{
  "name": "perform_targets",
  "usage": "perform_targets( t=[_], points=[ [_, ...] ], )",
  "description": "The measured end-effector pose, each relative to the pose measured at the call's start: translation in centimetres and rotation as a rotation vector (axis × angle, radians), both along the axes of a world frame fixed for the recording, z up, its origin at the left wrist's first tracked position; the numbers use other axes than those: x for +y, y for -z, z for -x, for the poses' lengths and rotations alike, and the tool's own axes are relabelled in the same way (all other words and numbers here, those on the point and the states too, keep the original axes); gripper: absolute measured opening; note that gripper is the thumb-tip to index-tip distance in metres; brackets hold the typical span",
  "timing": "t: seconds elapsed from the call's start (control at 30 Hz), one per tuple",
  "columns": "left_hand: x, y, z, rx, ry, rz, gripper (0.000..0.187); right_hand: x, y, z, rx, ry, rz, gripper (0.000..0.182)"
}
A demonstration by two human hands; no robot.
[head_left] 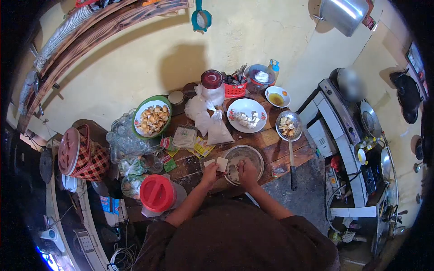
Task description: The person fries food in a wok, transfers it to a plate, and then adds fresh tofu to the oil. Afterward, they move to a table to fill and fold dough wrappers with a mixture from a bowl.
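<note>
My left hand (210,174) is closed on a pale square wrapper (221,164), with another pale square (209,163) beside it. My right hand (247,173) is closed over the round metal tray (258,158), which has whitish residue inside; what its fingers hold, if anything, is hidden. Behind the tray, a white plate (235,107) holds white pieces (246,120). To the right, a long-handled strainer (291,156) with browned pieces (287,127) rests on a bowl. Bags of white powder (218,132) lie behind my left hand.
At the left are a green-rimmed bowl (168,118) of browned pieces, a red-lidded jug (157,193) and glasses (120,142). Yellow and green packets (201,147) lie mid-table. A stove (341,108) stands right, and the strainer's black handle (294,178) sticks out past the table edge.
</note>
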State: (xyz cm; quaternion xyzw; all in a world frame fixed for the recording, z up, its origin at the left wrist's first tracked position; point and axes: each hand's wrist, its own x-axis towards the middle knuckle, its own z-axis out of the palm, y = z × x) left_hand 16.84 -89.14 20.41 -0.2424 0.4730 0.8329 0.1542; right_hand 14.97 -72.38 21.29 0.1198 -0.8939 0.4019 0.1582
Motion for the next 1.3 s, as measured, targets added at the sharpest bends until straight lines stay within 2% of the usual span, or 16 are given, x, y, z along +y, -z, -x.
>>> perform_targets(
  t=[0.07, 0.13, 0.17, 0.23, 0.27, 0.33, 0.37, 0.43, 0.5, 0.6, 0.67, 0.77, 0.97, 1.07, 1.13, 1.3],
  points=[
    [-0.1, 0.8, -0.1, 0.013, 0.015, 0.003, 0.021, -0.2, -0.4, -0.6, 0.018, 0.025, -0.088, 0.029],
    [-0.2, 1.0, 0.4, 0.050, 0.030, 0.012, 0.021, -0.3, -1.7, -0.5, -0.206, 0.032, 0.243, 0.032],
    [-0.2, 1.2, 0.2, 0.036, 0.012, 0.011, 0.021, -0.2, -2.2, -0.3, -0.193, 0.027, 0.247, 0.032],
    [-0.4, 1.4, -0.2, 0.033, -0.005, 0.014, 0.021, 0.9, -2.6, 0.0, -0.411, 0.114, 0.535, 0.029],
    [-0.7, 1.2, -0.2, 0.046, -0.018, 0.066, 0.021, 1.7, -2.3, 0.3, -0.395, 0.108, 0.539, 0.029],
    [-1.1, 0.4, 0.0, 0.065, -0.044, 0.167, 0.020, 3.3, -1.3, 1.0, -0.442, 0.172, 0.788, 0.025],
    [-1.1, -1.5, -0.2, 0.118, -0.138, 0.183, 0.018, 3.6, -2.1, 1.3, -0.438, 0.172, 0.791, 0.025],
    [-1.9, -1.9, -0.2, 0.157, -0.135, 0.229, 0.019, 4.2, -3.9, 1.4, -0.473, 0.209, 1.128, 0.022],
    [-2.5, -2.7, 0.1, 0.196, -0.135, 0.274, 0.022, 4.6, -5.3, 1.8, -0.473, 0.228, 1.208, 0.021],
    [-2.3, -5.7, -0.3, 0.274, 0.050, 0.457, 0.029, 4.5, -8.2, 1.5, -0.525, 0.213, 1.363, 0.019],
    [-1.3, -7.8, -0.1, 0.365, -0.019, 0.236, 0.033, 4.3, -10.0, 1.6, -0.561, 0.160, 1.436, 0.018],
    [-1.0, -11.5, -0.6, 0.301, 0.121, 0.126, 0.037, 3.6, -11.6, 1.1, -0.627, 0.155, 1.571, 0.016],
    [-0.5, -15.4, -2.0, 0.287, 0.170, 0.009, 0.036, 2.7, -12.3, 0.7, -0.733, 0.057, 1.753, 0.013],
    [-0.6, -16.4, -2.4, 0.243, 0.139, -0.076, 0.037, 2.5, -11.9, 1.0, -0.761, 0.036, 1.746, 0.012],
    [-0.8, -17.0, -2.3, 0.244, 0.124, -0.135, 0.036, 2.5, -11.3, 0.9, -0.796, -0.090, 1.792, 0.010],
    [-1.2, -16.1, -2.3, 0.203, 0.050, -0.290, 0.035, 1.9, -11.3, 1.2, -0.875, -0.114, 1.828, 0.010]
  ],
)
